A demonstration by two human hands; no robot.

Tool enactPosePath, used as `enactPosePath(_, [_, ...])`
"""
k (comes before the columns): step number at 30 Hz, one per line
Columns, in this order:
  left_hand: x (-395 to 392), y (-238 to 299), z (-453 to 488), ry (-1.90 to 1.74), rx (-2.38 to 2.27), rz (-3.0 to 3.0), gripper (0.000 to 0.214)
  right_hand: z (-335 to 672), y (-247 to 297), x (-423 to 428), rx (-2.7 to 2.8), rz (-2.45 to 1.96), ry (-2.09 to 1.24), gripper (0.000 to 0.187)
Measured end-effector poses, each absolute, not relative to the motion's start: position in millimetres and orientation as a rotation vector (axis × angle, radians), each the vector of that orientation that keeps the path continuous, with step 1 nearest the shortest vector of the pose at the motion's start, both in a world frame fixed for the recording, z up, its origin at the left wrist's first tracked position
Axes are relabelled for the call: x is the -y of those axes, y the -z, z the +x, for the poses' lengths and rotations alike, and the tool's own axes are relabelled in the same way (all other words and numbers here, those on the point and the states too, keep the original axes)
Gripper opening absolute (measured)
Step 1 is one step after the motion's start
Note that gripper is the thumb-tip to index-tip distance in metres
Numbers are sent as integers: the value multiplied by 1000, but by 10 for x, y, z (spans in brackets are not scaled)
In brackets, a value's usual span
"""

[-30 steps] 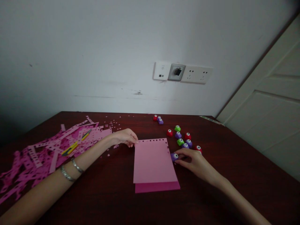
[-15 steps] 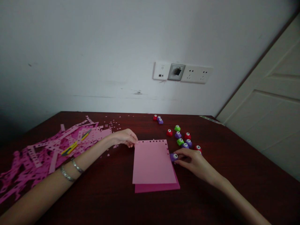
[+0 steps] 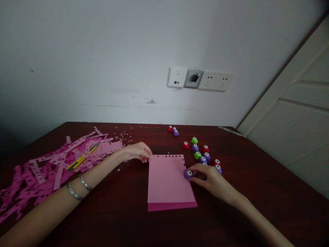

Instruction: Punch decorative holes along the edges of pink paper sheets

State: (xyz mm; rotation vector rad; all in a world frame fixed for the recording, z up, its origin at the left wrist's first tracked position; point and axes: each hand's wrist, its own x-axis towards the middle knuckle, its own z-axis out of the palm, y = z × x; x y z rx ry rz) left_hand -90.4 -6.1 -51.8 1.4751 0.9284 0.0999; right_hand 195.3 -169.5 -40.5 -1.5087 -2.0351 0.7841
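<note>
A light pink sheet of paper (image 3: 168,183) lies over a darker pink sheet (image 3: 172,206), which shows along the near edge. Small punched holes run along its far edge and down the upper right side. My left hand (image 3: 138,152) pinches the sheet's far left corner. In my right hand (image 3: 209,176), a purple craft punch (image 3: 188,174) with a white round top is held between thumb and fingers at the sheet's right edge. Close beyond that hand stand several more craft punches (image 3: 195,148) in red, green and purple.
On the left is a heap of punched pink paper strips (image 3: 59,157), with a yellow and grey cutter-like tool (image 3: 83,157) on top. Tiny paper cutouts (image 3: 125,134) are scattered near the wall. Wall sockets (image 3: 216,81) sit above the dark wooden table (image 3: 115,212).
The light pink sheet has shifted slightly right and nearer, covering more of the darker one. My right hand and the purple punch have moved a little nearer and left along its edge.
</note>
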Motion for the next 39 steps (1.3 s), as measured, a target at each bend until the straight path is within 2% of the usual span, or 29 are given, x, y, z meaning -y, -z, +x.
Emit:
enactPosePath(4, [88,515,-885,-47,-978,1647,35,1920,389,1697,2058,-1538,-763,19])
enactPosePath(8, [207,375,-845,-60,-1237,2114,48,1922,405,1690,2075,-1511,-759,19])
enactPosePath(10, [307,300,-800,-151,-1271,2342,44,1932,413,1689,2079,-1503,-761,20])
enactPosePath(13, [478,254,-705,-114,-1034,2528,37,1950,413,1694,2075,-1507,-786,23])
enactPosePath(17, [628,299,-601,31,-838,2589,36,1966,398,1699,2082,-1516,-819,25])
enactPosePath(25, [629,315,-581,131,-881,2568,38,1964,401,1703,2054,-1528,-821,26])
enactPosePath(35, [649,313,-581,155,-888,2586,39,1975,436,1699,2025,-1495,-851,27])
enactPosePath(39, [657,289,-579,58,-878,2562,35,2006,430,1630,1851,-1543,-946,26])
